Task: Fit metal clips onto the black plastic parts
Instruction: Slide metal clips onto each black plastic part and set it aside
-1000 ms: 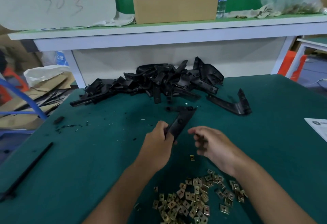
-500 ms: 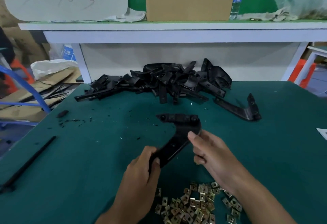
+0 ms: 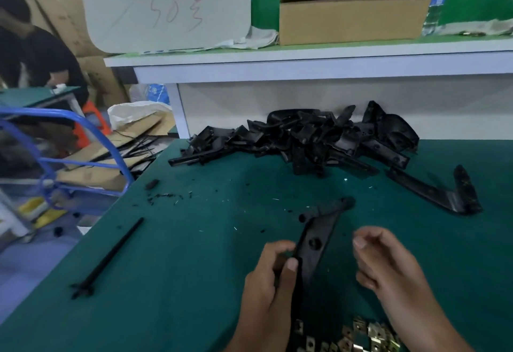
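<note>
Left hand (image 3: 270,282) grips black plastic part (image 3: 316,240) at its lower end, thumb across front, part angled up and away over green worktop (image 3: 194,254). Right hand (image 3: 388,262) just beside part, not touching, fingers (image 3: 361,242) loosely curled, holding nothing visible. Metal clips (image 3: 358,337) heaped near worktop edge between wrists. Pile of black parts (image 3: 311,140) at far side; single part (image 3: 444,193) lies right of pile.

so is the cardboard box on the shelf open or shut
Open: the box has its top flap lifted, with a dark gap under it. Its contents cannot be seen.
</note>
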### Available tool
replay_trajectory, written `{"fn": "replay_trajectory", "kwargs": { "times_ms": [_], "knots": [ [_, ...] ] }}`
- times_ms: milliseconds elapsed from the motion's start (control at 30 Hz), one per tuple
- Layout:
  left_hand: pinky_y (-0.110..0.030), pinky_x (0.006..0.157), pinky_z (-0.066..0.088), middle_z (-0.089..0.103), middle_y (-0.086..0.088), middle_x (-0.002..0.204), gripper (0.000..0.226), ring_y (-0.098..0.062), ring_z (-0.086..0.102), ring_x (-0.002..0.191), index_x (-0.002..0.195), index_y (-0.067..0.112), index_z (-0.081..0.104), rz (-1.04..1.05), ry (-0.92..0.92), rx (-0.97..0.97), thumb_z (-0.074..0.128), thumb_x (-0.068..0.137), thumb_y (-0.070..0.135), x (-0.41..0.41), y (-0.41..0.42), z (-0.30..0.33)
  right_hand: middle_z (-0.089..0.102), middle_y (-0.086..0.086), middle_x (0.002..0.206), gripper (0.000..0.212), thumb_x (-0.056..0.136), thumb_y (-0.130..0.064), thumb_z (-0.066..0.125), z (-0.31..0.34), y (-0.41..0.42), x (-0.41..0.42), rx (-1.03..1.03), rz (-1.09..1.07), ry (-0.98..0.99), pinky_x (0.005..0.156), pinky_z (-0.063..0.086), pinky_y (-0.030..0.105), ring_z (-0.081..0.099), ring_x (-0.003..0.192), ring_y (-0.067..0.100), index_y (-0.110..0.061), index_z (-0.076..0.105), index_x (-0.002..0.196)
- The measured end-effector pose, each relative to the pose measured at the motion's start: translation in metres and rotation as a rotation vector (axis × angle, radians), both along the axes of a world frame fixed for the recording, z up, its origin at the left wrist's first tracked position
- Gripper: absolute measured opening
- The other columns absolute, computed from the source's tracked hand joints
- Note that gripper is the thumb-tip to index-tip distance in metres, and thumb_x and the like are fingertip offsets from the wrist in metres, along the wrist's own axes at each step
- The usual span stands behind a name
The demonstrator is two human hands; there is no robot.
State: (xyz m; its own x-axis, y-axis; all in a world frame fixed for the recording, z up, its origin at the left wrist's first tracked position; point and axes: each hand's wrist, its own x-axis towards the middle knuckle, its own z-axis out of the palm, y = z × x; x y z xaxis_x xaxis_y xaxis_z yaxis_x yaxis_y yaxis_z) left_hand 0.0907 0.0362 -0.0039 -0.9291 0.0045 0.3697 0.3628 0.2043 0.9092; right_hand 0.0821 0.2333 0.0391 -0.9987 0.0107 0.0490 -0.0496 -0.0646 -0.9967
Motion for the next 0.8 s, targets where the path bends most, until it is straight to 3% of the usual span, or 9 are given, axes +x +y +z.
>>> {"fn": "replay_trajectory", "kwargs": {
  "times_ms": [100, 200, 267, 367, 433, 533, 667, 733, 800],
  "knots": [
    [-0.022, 0.061, 0.041, 0.065, 0.002, 0.07, 0.024, -0.008, 0.056, 0.063, 0.107, 0.036, 0.061, -0.168, -0.065, 0.134, 0.049, 0.096, 0.052, 0.004, 0.005, 0.003, 0.059, -0.025, 0.083, 0.042, 0.075, -0.058, 0.062, 0.003, -0.004, 0.001, 0.083, 0.058, 0.03, 0.067, 0.043, 0.033, 0.053, 0.066, -0.002, -0.052, 0.062, 0.117],
    [-0.026, 0.062, 0.039, 0.062, 0.001, 0.069, 0.018, -0.013, 0.051, 0.062, 0.101, 0.032, 0.059, -0.332, -0.142, 0.212, 0.049, 0.101, 0.048, 0.008, 0.008, 0.008, 0.062, -0.034, 0.098, 0.03, 0.079, -0.054, 0.061, 0.011, -0.006, 0.006, 0.089, 0.069, 0.07, 0.072, 0.051, 0.02, 0.057, 0.078, -0.013, -0.061, 0.066, 0.107],
    [-0.02, 0.063, 0.041, 0.062, -0.001, 0.067, 0.015, -0.011, 0.052, 0.06, 0.1, 0.027, 0.057, -0.386, -0.199, 0.297, 0.049, 0.102, 0.039, 0.007, 0.007, 0.011, 0.065, -0.024, 0.11, 0.027, 0.087, -0.046, 0.06, 0.01, -0.005, 0.007, 0.142, 0.038, 0.121, 0.083, 0.052, 0.021, 0.063, 0.097, -0.005, -0.057, 0.065, 0.111],
    [-0.021, 0.065, 0.046, 0.066, -0.009, 0.072, 0.018, -0.016, 0.06, 0.065, 0.105, 0.014, 0.056, -0.405, -0.248, 0.344, 0.044, 0.102, 0.026, 0.003, 0.005, 0.015, 0.066, 0.007, 0.119, 0.032, 0.091, -0.039, 0.06, 0.007, -0.003, 0.006, 0.168, 0.023, 0.181, 0.097, 0.048, 0.048, 0.059, 0.11, 0.034, -0.033, 0.062, 0.123],
    [-0.027, 0.073, 0.049, 0.069, -0.012, 0.078, 0.023, -0.023, 0.064, 0.076, 0.106, 0.008, 0.058, -0.406, -0.248, 0.328, 0.043, 0.101, 0.024, 0.004, 0.005, 0.016, 0.07, -0.003, 0.115, 0.028, 0.094, -0.036, 0.061, 0.006, -0.004, 0.006, 0.173, 0.006, 0.199, 0.094, 0.052, 0.033, 0.064, 0.11, 0.022, -0.029, 0.062, 0.121],
    [-0.032, 0.085, 0.051, 0.073, -0.011, 0.093, 0.029, -0.029, 0.069, 0.095, 0.102, 0.017, 0.068, -0.34, -0.233, 0.345, 0.042, 0.102, 0.03, 0.002, 0.005, 0.019, 0.071, -0.018, 0.113, 0.02, 0.098, -0.042, 0.062, 0.006, -0.005, 0.007, 0.233, 0.001, 0.22, 0.088, 0.046, 0.013, 0.064, 0.109, 0.001, -0.036, 0.065, 0.118],
    [-0.03, 0.092, 0.051, 0.069, -0.016, 0.118, 0.068, -0.028, 0.065, 0.113, 0.123, 0.009, 0.064, -0.368, -0.247, 0.446, 0.041, 0.097, 0.068, 0.002, 0.004, 0.02, 0.069, -0.014, 0.121, 0.037, 0.096, -0.056, 0.055, -0.001, -0.002, 0.008, 0.387, 0.077, 0.227, 0.096, 0.047, 0.024, 0.061, 0.118, 0.006, -0.039, 0.067, 0.126],
    [-0.031, 0.086, 0.053, 0.069, -0.016, 0.114, 0.072, -0.028, 0.066, 0.106, 0.124, 0.007, 0.063, -0.387, -0.226, 0.471, 0.048, 0.093, 0.071, 0.002, 0.002, 0.022, 0.068, -0.019, 0.118, 0.039, 0.094, -0.063, 0.054, 0.0, -0.002, 0.008, 0.451, 0.111, 0.207, 0.096, 0.047, 0.03, 0.061, 0.116, 0.005, -0.044, 0.065, 0.126],
    [-0.034, 0.078, 0.056, 0.071, -0.015, 0.107, 0.054, -0.03, 0.07, 0.093, 0.118, 0.011, 0.065, -0.373, -0.218, 0.444, 0.06, 0.093, 0.058, 0.002, 0.003, 0.024, 0.066, -0.025, 0.112, 0.034, 0.092, -0.062, 0.057, 0.002, -0.002, 0.009, 0.516, 0.14, 0.215, 0.09, 0.044, 0.024, 0.061, 0.111, 0.003, -0.049, 0.065, 0.123]
  ]
}}
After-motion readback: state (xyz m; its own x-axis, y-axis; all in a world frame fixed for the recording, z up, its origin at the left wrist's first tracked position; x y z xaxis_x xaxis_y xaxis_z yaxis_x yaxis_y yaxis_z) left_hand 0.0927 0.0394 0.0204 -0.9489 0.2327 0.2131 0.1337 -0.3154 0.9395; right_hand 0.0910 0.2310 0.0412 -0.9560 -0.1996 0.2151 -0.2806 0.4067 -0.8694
